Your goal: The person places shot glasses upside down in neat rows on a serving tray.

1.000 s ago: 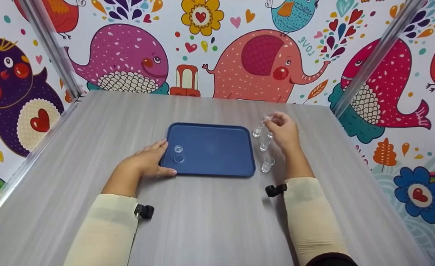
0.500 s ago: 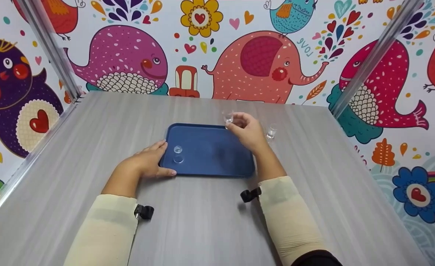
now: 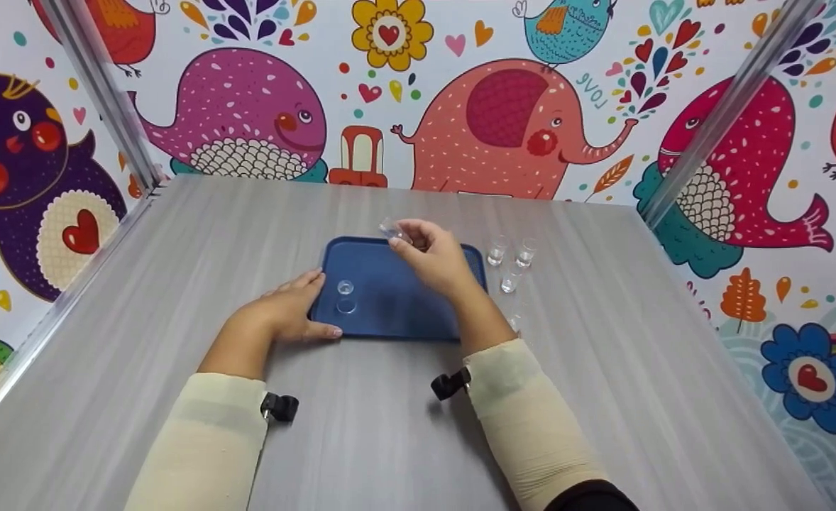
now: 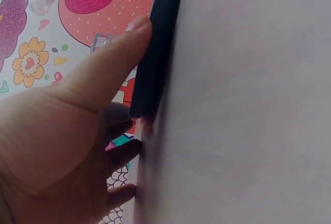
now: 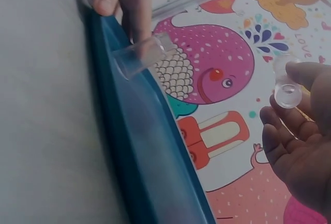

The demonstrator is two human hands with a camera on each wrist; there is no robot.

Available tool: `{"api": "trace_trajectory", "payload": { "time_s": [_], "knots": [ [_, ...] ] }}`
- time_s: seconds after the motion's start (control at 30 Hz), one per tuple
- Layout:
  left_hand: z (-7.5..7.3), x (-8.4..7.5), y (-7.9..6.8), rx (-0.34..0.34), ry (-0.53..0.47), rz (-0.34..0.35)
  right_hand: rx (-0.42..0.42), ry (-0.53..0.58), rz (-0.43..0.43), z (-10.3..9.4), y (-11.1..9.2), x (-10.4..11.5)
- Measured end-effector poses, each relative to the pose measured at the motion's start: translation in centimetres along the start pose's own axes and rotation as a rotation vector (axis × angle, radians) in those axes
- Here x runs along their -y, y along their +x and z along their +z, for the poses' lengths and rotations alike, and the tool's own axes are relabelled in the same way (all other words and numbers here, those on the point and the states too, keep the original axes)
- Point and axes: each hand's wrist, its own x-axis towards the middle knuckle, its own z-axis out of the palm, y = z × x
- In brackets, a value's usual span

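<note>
My right hand (image 3: 432, 252) pinches a small clear shot glass (image 3: 389, 228) between thumb and fingers, above the far edge of the blue tray (image 3: 397, 328). In the right wrist view that shot glass (image 5: 287, 87) is held above the tray's level. My left hand (image 3: 283, 309) rests against the tray's near left corner, thumb along the front rim and fingers at the left side. Another clear shot glass (image 3: 345, 297) stands upside down on the tray's left part; the right wrist view also has this glass (image 5: 142, 57), near the left hand's fingers.
Several clear shot glasses (image 3: 509, 282) stand upright on the grey table (image 3: 375, 426) right of the tray; the nearest is partly hidden by the right wrist. A patterned wall (image 3: 361, 92) with metal posts (image 3: 734, 110) bounds the table at the back and sides.
My right hand has lifted a shot glass from the group at the right and carried it left over the tray, where it now tilts. The left hand and the tray stay put.
</note>
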Motion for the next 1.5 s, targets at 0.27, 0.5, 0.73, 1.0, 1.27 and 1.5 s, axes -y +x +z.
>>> {"api": "trace_trajectory", "payload": {
  "time_s": [0.27, 0.5, 0.73, 1.0, 1.27, 1.5],
  "knots": [
    [0.0, 0.1, 0.0, 0.002, 0.003, 0.000, 0.040, 0.007, -0.026, 1.1, -0.2, -0.4],
    [-0.1, 0.0, -0.1, 0.008, 0.003, 0.001, 0.064, -0.057, -0.006, 2.1, -0.5, -0.6],
    [0.0, 0.0, -0.2, 0.000, 0.005, 0.003, 0.138, -0.108, 0.053, 3.1, -0.9, -0.9],
    [-0.1, 0.0, 0.0, 0.002, 0.009, -0.005, 0.241, -0.158, 0.074, 3.8, -1.0, -1.5],
    [0.0, 0.0, 0.2, -0.004, 0.010, 0.011, 0.303, -0.190, 0.073, 4.3, -1.1, -2.0],
    [0.0, 0.0, -0.1, 0.002, 0.007, 0.012, 0.324, -0.194, 0.053, 4.6, -1.1, -2.4]
  ]
}}
